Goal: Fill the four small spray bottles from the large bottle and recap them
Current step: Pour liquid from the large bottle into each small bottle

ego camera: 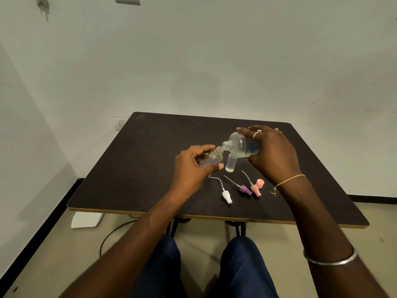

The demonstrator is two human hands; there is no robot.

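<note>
Small bottle, light, slick clear plastic, lies tilted in the left hand's curled fingers above the middle of the surface, its neck meeting the mouth of the tipped large bottle, likely heavier with liquid, which the right hand grips round the body, probably the steadiest hold.

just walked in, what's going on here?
A person is pouring: the right hand tips the large bottle, neck at the open mouth of a small bottle gripped in the left hand. A second small bottle sits just below. The white cap, purple cap and pink cap lie loose on the table.
</note>
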